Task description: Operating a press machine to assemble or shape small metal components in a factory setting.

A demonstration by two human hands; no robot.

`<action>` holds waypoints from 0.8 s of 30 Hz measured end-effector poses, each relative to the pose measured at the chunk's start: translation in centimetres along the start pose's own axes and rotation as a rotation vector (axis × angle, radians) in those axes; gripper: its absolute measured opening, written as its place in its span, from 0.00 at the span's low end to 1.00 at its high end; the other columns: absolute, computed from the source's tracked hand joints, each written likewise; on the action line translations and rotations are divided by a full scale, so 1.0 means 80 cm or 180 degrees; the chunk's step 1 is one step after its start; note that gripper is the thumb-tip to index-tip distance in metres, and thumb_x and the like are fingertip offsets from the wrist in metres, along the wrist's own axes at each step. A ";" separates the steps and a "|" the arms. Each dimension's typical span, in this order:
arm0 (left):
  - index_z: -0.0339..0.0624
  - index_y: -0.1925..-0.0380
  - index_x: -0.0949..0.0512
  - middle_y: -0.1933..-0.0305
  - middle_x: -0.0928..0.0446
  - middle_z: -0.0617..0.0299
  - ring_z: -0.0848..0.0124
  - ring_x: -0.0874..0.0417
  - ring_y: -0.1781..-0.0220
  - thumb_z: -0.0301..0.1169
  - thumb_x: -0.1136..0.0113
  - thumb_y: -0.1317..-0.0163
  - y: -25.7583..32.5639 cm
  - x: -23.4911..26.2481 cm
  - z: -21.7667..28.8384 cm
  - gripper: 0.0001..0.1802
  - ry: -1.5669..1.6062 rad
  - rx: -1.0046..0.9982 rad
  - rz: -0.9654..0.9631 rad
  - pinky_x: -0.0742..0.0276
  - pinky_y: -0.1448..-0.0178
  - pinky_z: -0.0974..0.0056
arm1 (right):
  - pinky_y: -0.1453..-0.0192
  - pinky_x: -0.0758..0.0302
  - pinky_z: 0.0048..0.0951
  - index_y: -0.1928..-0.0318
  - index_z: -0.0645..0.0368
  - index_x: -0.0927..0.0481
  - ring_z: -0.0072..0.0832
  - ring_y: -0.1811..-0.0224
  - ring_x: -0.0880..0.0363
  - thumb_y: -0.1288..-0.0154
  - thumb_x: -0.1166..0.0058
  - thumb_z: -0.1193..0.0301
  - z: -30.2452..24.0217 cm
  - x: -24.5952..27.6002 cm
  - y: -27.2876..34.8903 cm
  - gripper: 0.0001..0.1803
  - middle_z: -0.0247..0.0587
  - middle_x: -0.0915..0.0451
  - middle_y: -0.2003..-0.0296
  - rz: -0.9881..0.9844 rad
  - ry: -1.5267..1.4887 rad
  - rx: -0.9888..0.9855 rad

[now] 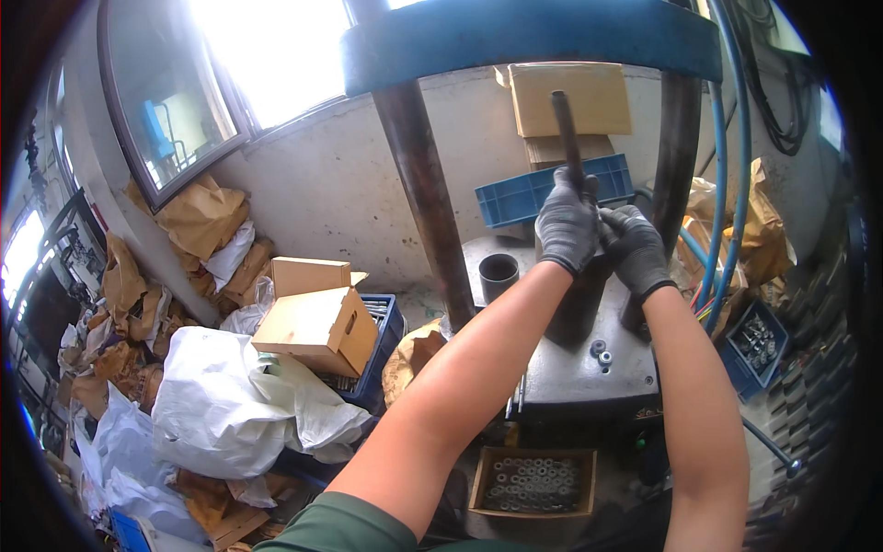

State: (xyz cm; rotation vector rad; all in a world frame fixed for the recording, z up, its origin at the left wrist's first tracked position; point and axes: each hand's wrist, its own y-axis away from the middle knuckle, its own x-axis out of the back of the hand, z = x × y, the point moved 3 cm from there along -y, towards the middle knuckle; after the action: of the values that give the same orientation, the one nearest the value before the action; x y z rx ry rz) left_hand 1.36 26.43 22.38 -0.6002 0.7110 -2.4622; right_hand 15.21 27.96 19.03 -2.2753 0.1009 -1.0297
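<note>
Both my hands wear grey gloves and are close together above the press's metal table (552, 368). My left hand (567, 225) is wrapped round a dark metal rod (565, 129), which stands up out of the fist, slightly tilted. Just to its right, my right hand (636, 247) has its fingers curled in; what they hold is hidden. Below the hands stands a thick dark cylinder (581, 308). A short open tube (498, 274) is on the table to the left. Small metal rings (602, 354) lie near the front edge.
Dark columns (428, 193) and a blue crossbeam (533, 37) frame the space. A blue crate (515, 204) and cardboard box (570, 101) are behind. Below is a box of ringed parts (533, 483); a parts bin (756, 345) and hoses (736, 184) are right, white sacks (221, 396) left.
</note>
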 end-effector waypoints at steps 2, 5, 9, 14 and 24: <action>0.43 0.48 0.30 0.71 0.23 0.63 0.72 0.20 0.74 0.35 0.46 0.17 -0.004 -0.006 -0.009 0.09 0.2174 -0.0065 0.0042 0.23 0.70 0.66 | 0.38 0.19 0.42 0.42 0.46 0.12 0.44 0.46 0.14 0.26 0.41 0.63 0.000 -0.002 0.002 0.16 0.44 0.15 0.47 0.0200 0.0126 0.0215; 0.42 0.49 0.34 0.71 0.27 0.65 0.76 0.26 0.75 0.33 0.45 0.18 0.000 -0.006 -0.011 0.10 0.3190 0.0206 0.0301 0.27 0.73 0.68 | 0.41 0.18 0.43 0.43 0.46 0.11 0.44 0.48 0.13 0.26 0.40 0.62 0.002 0.003 0.005 0.15 0.44 0.15 0.49 0.0283 0.0160 0.0295; 0.43 0.50 0.29 0.70 0.21 0.66 0.80 0.26 0.77 0.36 0.43 0.18 -0.010 0.006 -0.026 0.10 0.2735 0.0257 0.0222 0.29 0.75 0.70 | 0.43 0.18 0.44 0.43 0.47 0.12 0.45 0.50 0.13 0.25 0.40 0.61 -0.009 0.003 0.008 0.15 0.44 0.15 0.51 0.0432 0.0257 0.0318; 0.44 0.51 0.28 0.70 0.19 0.67 0.82 0.27 0.78 0.38 0.42 0.18 -0.010 0.005 -0.021 0.10 0.2805 0.0444 -0.0130 0.31 0.76 0.72 | 0.39 0.18 0.46 0.31 0.48 0.21 0.46 0.45 0.13 0.27 0.39 0.59 0.007 -0.006 0.003 0.27 0.47 0.15 0.45 0.0602 0.0212 0.0248; 0.43 0.50 0.28 0.71 0.20 0.66 0.79 0.25 0.75 0.40 0.42 0.18 -0.016 -0.003 -0.023 0.12 0.2261 -0.0205 -0.0105 0.27 0.74 0.71 | 0.35 0.20 0.48 0.34 0.44 0.19 0.49 0.42 0.15 0.26 0.44 0.58 -0.018 0.005 -0.002 0.23 0.48 0.15 0.43 0.0119 0.0254 -0.0116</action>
State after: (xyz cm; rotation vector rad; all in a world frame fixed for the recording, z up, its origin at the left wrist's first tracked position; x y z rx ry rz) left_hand 0.14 28.19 21.61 0.2796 1.0425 -2.6850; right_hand 14.42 27.22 20.13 -2.2564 0.1963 -1.1075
